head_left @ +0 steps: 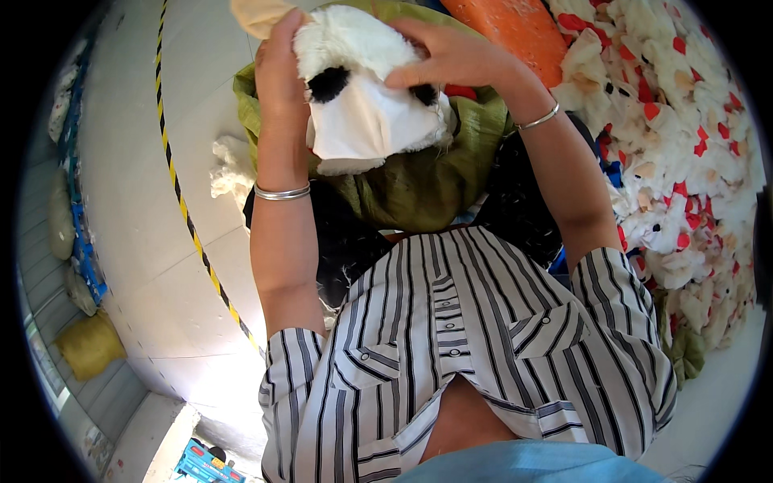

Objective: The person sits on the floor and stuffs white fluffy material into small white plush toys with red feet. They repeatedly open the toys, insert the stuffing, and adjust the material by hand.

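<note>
Above my lap I hold a white plush toy head piece (362, 113), with furry cloth, two black fuzzy patches and a smooth white panel in front. My left hand (279, 72) grips its left side, fingers curled around the edge, near a beige flap (259, 16) that sticks out at the top. On the right side my right hand (455, 55) holds it, with the thumb pressed on the front beside the right black patch. Some of the right fingers are hidden behind the fur. Below the piece lies an olive-green woven sack (411, 193).
At the right is a large heap of white plush pieces (676, 161) with red and beige parts. An orange sack (511, 32) lies beyond my right hand. Black-and-yellow tape (179, 189) runs along the floor at left. A yellow bundle (91, 344) sits farther left.
</note>
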Available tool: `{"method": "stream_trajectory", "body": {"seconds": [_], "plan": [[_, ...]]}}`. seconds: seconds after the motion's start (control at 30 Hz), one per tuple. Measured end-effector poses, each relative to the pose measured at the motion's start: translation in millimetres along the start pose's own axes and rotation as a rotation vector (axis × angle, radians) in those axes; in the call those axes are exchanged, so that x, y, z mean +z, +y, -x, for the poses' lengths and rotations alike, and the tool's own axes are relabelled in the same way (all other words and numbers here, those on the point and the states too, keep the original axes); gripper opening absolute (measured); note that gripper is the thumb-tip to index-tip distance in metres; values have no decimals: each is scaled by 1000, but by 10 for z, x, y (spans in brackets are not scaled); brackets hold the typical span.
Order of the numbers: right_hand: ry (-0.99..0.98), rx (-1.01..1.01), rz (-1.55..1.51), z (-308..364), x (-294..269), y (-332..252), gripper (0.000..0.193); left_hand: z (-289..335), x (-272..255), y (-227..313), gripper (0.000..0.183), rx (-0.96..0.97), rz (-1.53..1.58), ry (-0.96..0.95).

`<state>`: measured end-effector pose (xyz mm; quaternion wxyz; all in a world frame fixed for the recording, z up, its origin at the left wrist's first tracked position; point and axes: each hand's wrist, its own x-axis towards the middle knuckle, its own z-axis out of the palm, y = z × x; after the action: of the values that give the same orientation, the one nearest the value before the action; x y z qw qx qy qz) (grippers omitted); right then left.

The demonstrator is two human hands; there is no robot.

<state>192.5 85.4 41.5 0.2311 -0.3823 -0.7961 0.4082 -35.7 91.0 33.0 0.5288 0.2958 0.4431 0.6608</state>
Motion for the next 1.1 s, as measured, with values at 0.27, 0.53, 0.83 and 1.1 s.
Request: {"method": "stream_trajectory", "body": {"seconds": [0.27,0.53,0.83,1.1], "plan": [[-238,52,-90,-48,73,186,46,-171,-333,112,32,142,154,-123],[389,-178,-103,-47,-439,14,16,-41,-412,480,24,181,154,247],[650,-73,-512,-30,-541,52,14,-249,-866,458,31,221,-608,213],[353,-67,-332,-63,-228,-277,13,236,-136,-113,50,516,-989,-554]]}}
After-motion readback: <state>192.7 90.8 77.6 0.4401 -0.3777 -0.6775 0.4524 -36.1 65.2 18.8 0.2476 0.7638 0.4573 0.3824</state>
